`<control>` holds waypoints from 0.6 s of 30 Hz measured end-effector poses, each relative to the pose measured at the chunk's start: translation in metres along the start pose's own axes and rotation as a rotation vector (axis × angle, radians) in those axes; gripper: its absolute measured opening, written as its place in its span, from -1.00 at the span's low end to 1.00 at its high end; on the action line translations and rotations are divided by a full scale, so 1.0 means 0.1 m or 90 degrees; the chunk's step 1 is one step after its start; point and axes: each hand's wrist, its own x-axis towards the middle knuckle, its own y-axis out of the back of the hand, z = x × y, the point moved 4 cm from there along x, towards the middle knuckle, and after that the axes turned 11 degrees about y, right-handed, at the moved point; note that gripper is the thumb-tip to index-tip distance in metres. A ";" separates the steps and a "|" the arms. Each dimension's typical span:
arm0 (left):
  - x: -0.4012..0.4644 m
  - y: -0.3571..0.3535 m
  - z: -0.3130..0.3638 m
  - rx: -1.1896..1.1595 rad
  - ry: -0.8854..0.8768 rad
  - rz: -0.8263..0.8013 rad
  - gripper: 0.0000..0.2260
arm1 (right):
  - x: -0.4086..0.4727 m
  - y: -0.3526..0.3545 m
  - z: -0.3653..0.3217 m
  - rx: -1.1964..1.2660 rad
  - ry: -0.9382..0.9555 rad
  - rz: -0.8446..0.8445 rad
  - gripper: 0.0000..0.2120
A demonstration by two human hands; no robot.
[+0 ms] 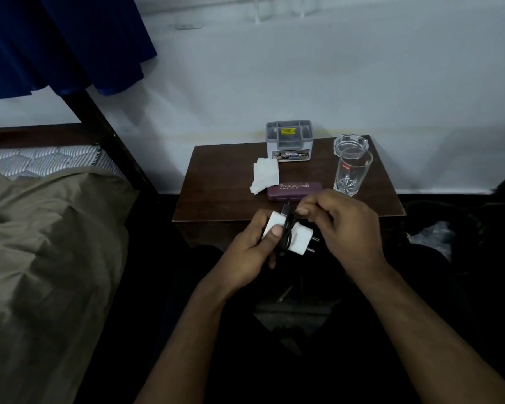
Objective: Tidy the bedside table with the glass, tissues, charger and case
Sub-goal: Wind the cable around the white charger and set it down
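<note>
While both hands work just below centre frame, the left hand [250, 246] grips the white charger [299, 239], thumb pressed on its face, fingers curled round the back. Plug pins point lower right. A black cable [286, 231] is looped round the charger's middle, and the right hand [337, 225] pinches the cable end betw. thumb & fingertips just above the plug. All this sits in front of the near edge of the brown surface [216, 182].

On the surface, centre frame: the purple case [295, 190] lies flat near the front edge, gold lettering on its lid. Crumpled white tissues [265, 174] touch its left end. Behind them, at the back edge by the wall, a grey organiser box [289, 141] w/ a yellow sticker. Right of centre, the clear glass [352, 172] stands upright, and a glass ashtray [351, 143] is just behind it. Left of frame: a bed [41, 228] w/ an olive sheet; blue fabric [64, 39] hangs upper left.
</note>
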 end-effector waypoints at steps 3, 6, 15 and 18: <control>-0.05 -0.11 0.05 -0.124 -0.005 -0.117 -0.72 | 0.00 -0.05 0.10 0.150 -0.090 -0.004 -0.81; -0.10 -0.20 0.11 -0.270 -0.028 -0.179 -0.68 | -0.01 -0.20 0.08 0.427 -0.151 -0.002 -0.79; -0.07 -0.23 0.10 -0.349 -0.028 -0.074 -0.58 | -0.14 -0.53 0.06 0.348 -0.246 -0.197 -0.58; -0.06 -0.18 0.05 -0.296 -0.018 0.005 -0.57 | -0.14 -0.50 -0.01 0.325 -0.173 -0.263 -0.62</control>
